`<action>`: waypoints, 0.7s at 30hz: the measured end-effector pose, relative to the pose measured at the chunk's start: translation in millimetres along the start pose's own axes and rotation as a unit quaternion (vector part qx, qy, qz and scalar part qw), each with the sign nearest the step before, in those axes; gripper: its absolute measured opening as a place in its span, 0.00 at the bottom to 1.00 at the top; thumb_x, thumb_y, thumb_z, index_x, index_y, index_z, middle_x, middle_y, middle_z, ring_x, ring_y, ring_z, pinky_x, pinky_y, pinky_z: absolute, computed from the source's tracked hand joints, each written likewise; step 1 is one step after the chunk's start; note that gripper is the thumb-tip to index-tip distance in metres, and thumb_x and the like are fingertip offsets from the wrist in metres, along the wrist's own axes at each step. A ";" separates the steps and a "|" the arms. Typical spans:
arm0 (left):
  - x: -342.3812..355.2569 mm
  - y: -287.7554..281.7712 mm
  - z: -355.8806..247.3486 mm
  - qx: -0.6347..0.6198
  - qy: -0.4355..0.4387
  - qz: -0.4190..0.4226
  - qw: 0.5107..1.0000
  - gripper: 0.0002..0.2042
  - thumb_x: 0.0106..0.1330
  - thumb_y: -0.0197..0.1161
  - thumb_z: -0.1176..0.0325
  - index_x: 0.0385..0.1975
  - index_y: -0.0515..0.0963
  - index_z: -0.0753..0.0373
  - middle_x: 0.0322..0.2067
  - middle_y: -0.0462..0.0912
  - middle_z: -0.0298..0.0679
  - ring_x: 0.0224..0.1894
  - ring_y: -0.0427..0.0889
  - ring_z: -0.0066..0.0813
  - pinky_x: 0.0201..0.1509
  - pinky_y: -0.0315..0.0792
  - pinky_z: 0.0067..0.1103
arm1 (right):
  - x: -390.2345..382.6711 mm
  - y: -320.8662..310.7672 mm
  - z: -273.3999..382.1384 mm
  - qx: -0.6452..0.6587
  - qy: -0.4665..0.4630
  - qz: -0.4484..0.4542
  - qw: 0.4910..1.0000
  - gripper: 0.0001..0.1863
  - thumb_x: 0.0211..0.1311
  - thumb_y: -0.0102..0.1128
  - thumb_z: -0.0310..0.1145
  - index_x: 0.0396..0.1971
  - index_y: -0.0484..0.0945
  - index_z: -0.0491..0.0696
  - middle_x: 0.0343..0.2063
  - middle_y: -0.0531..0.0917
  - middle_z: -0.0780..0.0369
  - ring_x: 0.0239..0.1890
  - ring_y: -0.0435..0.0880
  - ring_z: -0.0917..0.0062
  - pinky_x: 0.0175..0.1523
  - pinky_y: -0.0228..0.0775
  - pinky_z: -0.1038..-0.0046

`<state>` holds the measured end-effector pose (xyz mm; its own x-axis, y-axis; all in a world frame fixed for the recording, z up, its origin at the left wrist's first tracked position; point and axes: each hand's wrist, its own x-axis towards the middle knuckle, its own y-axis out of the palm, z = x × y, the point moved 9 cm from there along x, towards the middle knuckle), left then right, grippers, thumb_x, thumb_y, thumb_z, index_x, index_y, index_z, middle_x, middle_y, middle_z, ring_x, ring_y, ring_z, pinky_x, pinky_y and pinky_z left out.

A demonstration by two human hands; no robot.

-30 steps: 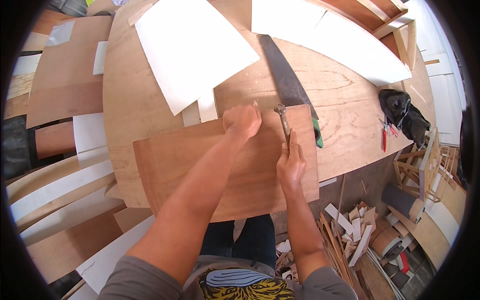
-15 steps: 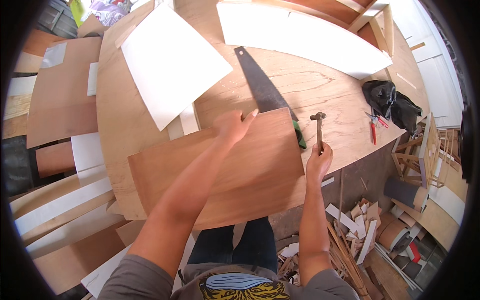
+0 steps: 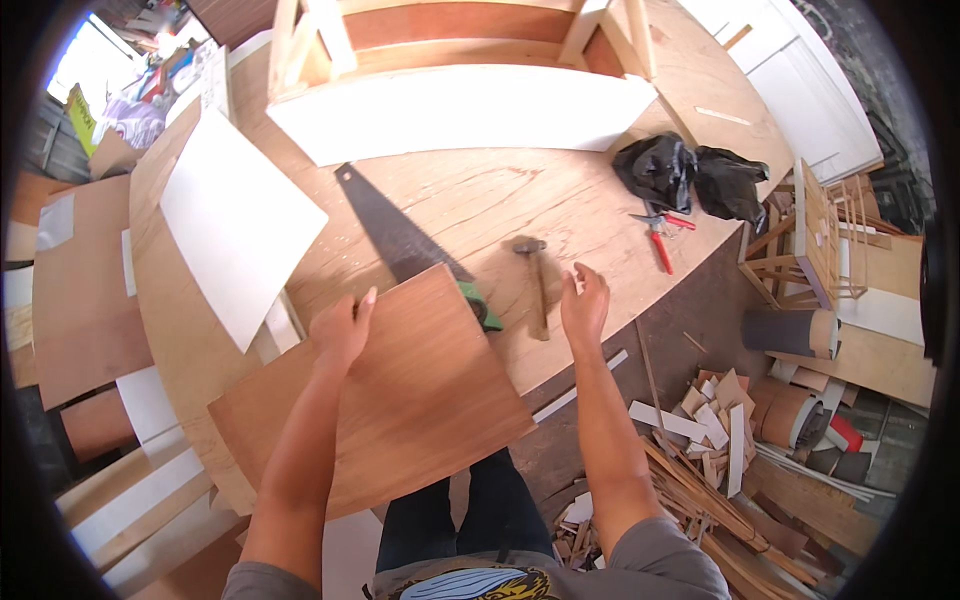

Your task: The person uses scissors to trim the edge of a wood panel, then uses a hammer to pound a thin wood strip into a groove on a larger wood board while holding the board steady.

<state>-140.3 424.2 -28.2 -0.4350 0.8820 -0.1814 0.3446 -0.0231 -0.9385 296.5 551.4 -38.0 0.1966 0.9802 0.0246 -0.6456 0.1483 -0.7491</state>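
My left hand (image 3: 342,335) grips the far edge of a brown plywood panel (image 3: 420,390), its thumb pointing up along that edge. The panel is tilted over the near side of the table. My right hand (image 3: 586,308) is empty, fingers apart, above the table's near edge. Just left of it a hammer (image 3: 541,300) lies on the tabletop with its head away from me. Beyond the panel lies a handsaw (image 3: 400,232); its green handle (image 3: 482,307) is partly hidden by the panel.
On the wooden table (image 3: 490,200) are a white panel (image 3: 240,225), a white-faced wooden frame (image 3: 460,115), black plastic bags (image 3: 655,170) and red-handled cutters (image 3: 660,245). Offcuts (image 3: 715,420) are heaped on the floor at right. Boards (image 3: 90,290) are stacked at left.
The hammer, held upright in my right hand before, now lies on the table, let go. My view has turned right, so things sit further left. My left hand still holds the panel.
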 end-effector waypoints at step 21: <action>54.0 -29.2 27.8 0.036 -0.055 -0.039 0.997 0.33 0.73 0.54 0.35 0.26 0.84 0.65 0.30 0.86 0.56 0.38 0.84 0.60 0.45 0.75 0.47 | 274.0 -52.5 -69.1 -0.017 -0.029 0.046 0.998 0.15 0.61 0.55 0.28 0.39 0.86 0.36 0.41 0.87 0.43 0.47 0.87 0.47 0.55 0.77 0.56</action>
<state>-196.9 459.5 -18.8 -0.5480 0.8254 -0.1352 0.2470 0.0052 -0.9690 435.2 803.1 -37.6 0.0939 0.9955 -0.0074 -0.6341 0.0541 -0.7714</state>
